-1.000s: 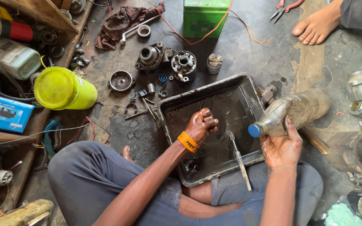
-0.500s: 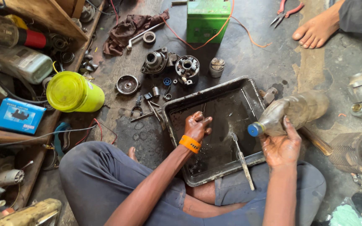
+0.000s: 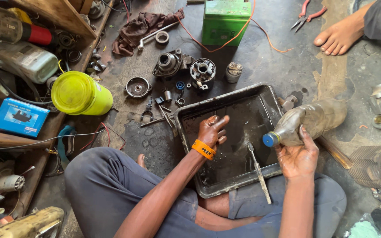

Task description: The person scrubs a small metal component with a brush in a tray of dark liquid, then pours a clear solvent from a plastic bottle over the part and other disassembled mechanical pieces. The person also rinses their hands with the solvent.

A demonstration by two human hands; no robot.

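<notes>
Left hand (image 3: 211, 131), fingers loosely curled and empty, rested inside black tray (image 3: 267, 99); right hand (image 3: 297, 158) gripped grimy blue-capped bottle (image 3: 307, 122). Blue rectangular box (image 3: 19, 117) lay beside yellow canister (image 3: 79, 93).

left hand (image 3: 211, 131) in tray (image 3: 225, 103), right hand (image 3: 297, 155) gripping bottle (image 3: 309, 121)

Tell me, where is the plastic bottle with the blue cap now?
The plastic bottle lies tilted in the right hand, over the right edge of the black metal tray, cap toward the tray.

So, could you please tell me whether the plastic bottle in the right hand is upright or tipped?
Tipped. The plastic bottle lies nearly on its side in the right hand, its blue cap over the tray.
</notes>
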